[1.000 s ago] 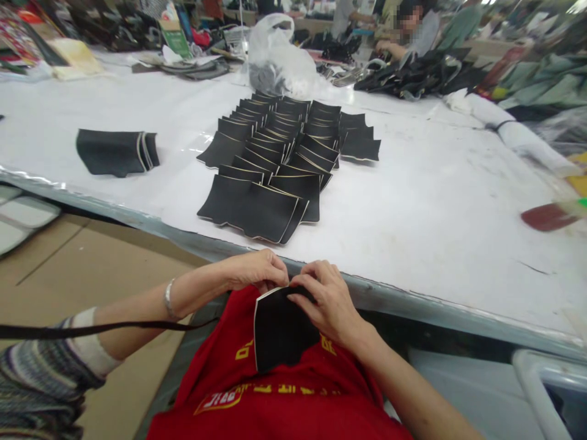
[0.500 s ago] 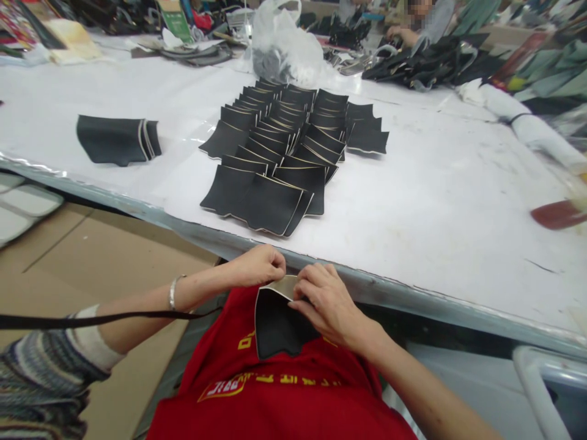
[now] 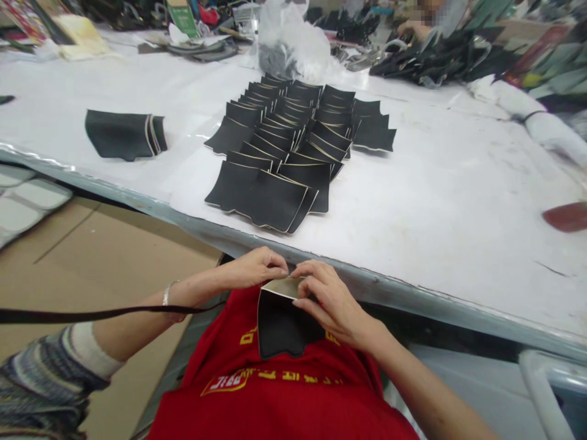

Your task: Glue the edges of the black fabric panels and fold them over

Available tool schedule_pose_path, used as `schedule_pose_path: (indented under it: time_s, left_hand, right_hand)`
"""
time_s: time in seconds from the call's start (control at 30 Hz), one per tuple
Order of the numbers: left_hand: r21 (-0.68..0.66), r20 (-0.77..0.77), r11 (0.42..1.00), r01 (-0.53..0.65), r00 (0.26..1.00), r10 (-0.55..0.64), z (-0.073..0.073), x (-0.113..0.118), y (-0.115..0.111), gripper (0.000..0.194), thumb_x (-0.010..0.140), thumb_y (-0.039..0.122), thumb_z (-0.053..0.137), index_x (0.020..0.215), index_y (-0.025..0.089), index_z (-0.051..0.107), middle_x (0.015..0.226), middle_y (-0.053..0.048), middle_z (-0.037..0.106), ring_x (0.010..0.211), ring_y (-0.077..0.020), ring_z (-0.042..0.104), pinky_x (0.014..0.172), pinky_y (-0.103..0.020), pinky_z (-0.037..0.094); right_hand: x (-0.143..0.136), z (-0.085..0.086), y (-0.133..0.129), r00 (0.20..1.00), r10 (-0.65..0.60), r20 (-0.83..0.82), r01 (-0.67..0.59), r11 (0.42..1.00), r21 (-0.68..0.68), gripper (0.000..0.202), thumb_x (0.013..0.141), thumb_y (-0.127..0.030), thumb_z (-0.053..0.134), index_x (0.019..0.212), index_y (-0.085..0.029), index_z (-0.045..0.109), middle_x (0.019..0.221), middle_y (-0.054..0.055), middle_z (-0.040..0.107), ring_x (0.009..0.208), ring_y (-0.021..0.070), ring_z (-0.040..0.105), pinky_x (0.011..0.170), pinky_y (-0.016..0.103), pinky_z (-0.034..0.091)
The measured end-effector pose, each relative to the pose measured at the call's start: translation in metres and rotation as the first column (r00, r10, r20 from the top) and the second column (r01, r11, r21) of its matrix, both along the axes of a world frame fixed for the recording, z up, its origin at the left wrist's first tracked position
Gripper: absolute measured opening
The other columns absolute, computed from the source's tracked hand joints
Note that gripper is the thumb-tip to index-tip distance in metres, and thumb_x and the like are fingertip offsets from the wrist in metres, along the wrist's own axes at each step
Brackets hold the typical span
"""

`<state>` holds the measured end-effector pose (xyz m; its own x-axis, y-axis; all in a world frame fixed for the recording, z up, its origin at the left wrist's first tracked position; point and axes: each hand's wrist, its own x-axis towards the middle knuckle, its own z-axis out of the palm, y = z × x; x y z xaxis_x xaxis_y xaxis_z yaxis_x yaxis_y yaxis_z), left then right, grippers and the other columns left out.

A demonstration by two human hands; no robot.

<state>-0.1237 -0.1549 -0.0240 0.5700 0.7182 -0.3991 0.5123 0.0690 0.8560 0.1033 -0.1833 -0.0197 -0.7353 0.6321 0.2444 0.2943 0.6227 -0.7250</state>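
Black, leather-like material shows in the head view as a small panel (image 3: 284,324) with a thin pale border, upright against the red apron (image 3: 275,403), just below the near edge of the white tabletop (image 3: 435,214). Pale inner material (image 3: 277,286) shows along its upper side. The right hand (image 3: 330,299) is clamped on the panel there, thumb on the dark face and fingers curled over the top. The left hand (image 3: 261,267) has its fingertips pinched together at the pale part's far side, close to the right fingers; whether any edge is caught between them is hidden. Judging by this hold, the step in hand is fine finger work along that upper edge, the two layers parted a little. The next move would call for a steady right grip and a light, exact left pinch, since the material looks thin enough to bend or slip. Beyond the hands, overlapping rows of similar black panels (image 3: 257,195) spread back from near the tabletop's near edge, with a filmy plastic bag (image 3: 298,46) behind them. A smaller black bundle (image 3: 119,135) lies to the left, near that same edge.
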Motion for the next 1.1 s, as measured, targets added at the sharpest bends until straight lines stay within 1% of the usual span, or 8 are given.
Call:
schedule_pose_path:
  time_s: [0.07, 0.13, 0.23, 0.3, 0.43, 0.57, 0.73, 1.1]
  left_hand:
    - [0.021, 0.025, 1.0, 0.002, 1.0, -0.003, 0.008, -0.002, -0.004, 0.04, 0.091, 0.044, 0.044, 0.082, 0.013, 0.068, 0.066, 0.0, 0.059, 0.061, -0.0113, 0.049, 0.058, -0.02, 0.036]
    - [0.089, -0.014, 0.996, 0.02, 1.0, -0.018, 0.018, -0.005, -0.01, 0.044, 0.095, 0.045, 0.038, 0.091, 0.014, 0.069, 0.077, -0.002, 0.065, 0.071, -0.0136, 0.056, 0.067, -0.021, 0.041]
    - [0.227, -0.179, 0.969, 0.098, 0.982, -0.057, 0.032, -0.008, -0.021, 0.033, 0.09, 0.042, 0.052, 0.1, 0.016, 0.07, 0.087, -0.003, 0.068, 0.078, -0.0156, 0.058, 0.069, -0.021, 0.04]
    - [0.289, -0.253, 0.949, 0.124, 0.966, -0.05, 0.034, -0.008, -0.029, 0.025, 0.086, 0.035, 0.059, 0.1, 0.017, 0.069, 0.088, -0.003, 0.069, 0.079, -0.016, 0.059, 0.069, -0.021, 0.04]
    - [0.337, -0.255, 0.936, 0.105, 0.967, -0.017, 0.029, -0.007, -0.036, 0.021, 0.089, 0.025, 0.053, 0.1, 0.017, 0.07, 0.092, -0.004, 0.071, 0.083, -0.0161, 0.061, 0.074, -0.022, 0.041]
    - [0.322, -0.239, 0.942, 0.096, 0.971, -0.017, 0.024, -0.006, -0.035, 0.021, 0.091, 0.025, 0.051, 0.099, 0.018, 0.07, 0.092, -0.004, 0.071, 0.083, -0.0155, 0.062, 0.076, -0.022, 0.041]
    - [0.327, -0.221, 0.939, 0.102, 0.975, -0.029, 0.024, -0.006, -0.034, 0.022, 0.093, 0.026, 0.05, 0.096, 0.018, 0.07, 0.09, -0.003, 0.07, 0.081, -0.0147, 0.06, 0.074, -0.022, 0.04]
    - [0.366, -0.228, 0.917, 0.159, 0.971, -0.077, 0.018, -0.005, -0.036, 0.032, 0.097, 0.026, 0.041, 0.099, 0.019, 0.072, 0.081, -0.003, 0.061, 0.077, -0.0145, 0.056, 0.067, -0.024, 0.036]
  right_hand:
    - [-0.001, -0.002, 0.002, 1.0, -0.003, 0.009, 0.003, 1.0, 0.007, 0.014, 0.094, -0.019, 0.055, 0.082, -0.021, 0.048, 0.114, 0.011, 0.059, 0.108, 0.0236, 0.053, 0.096, 0.043, 0.042]
    - [-0.001, -0.003, 0.003, 1.0, 0.004, 0.014, -0.004, 1.0, 0.006, 0.014, 0.095, -0.019, 0.052, 0.082, -0.021, 0.046, 0.111, 0.01, 0.061, 0.106, 0.0226, 0.054, 0.097, 0.043, 0.042]
    - [-0.002, -0.006, 0.005, 1.0, 0.01, 0.02, -0.01, 1.0, 0.001, 0.014, 0.096, -0.018, 0.05, 0.083, -0.021, 0.045, 0.105, 0.009, 0.063, 0.1, 0.0211, 0.056, 0.097, 0.042, 0.042]
    - [-0.003, -0.009, 0.006, 1.0, 0.003, 0.03, -0.003, 1.0, -0.005, 0.014, 0.096, -0.018, 0.051, 0.083, -0.021, 0.045, 0.105, 0.009, 0.063, 0.099, 0.0212, 0.056, 0.095, 0.041, 0.043]
    - [-0.004, -0.012, 0.008, 0.998, -0.009, 0.056, 0.011, 1.0, -0.023, 0.013, 0.095, -0.016, 0.052, 0.084, -0.021, 0.047, 0.106, 0.009, 0.064, 0.098, 0.0216, 0.057, 0.091, 0.039, 0.044]
    - [-0.005, -0.013, 0.008, 0.996, -0.013, 0.09, 0.018, 0.999, -0.046, 0.01, 0.095, -0.016, 0.051, 0.086, -0.021, 0.048, 0.106, 0.009, 0.065, 0.095, 0.0205, 0.058, 0.088, 0.037, 0.044]
    - [-0.006, -0.014, 0.007, 0.992, -0.04, 0.116, 0.047, 0.997, -0.056, 0.008, 0.096, -0.017, 0.049, 0.089, -0.02, 0.05, 0.105, 0.008, 0.065, 0.09, 0.0195, 0.057, 0.082, 0.034, 0.044]
    - [-0.007, -0.023, 0.009, 0.991, -0.049, 0.121, 0.051, 0.999, -0.017, 0.011, 0.097, -0.021, 0.05, 0.086, -0.02, 0.051, 0.083, 0.003, 0.061, 0.074, 0.0171, 0.052, 0.075, 0.031, 0.04]
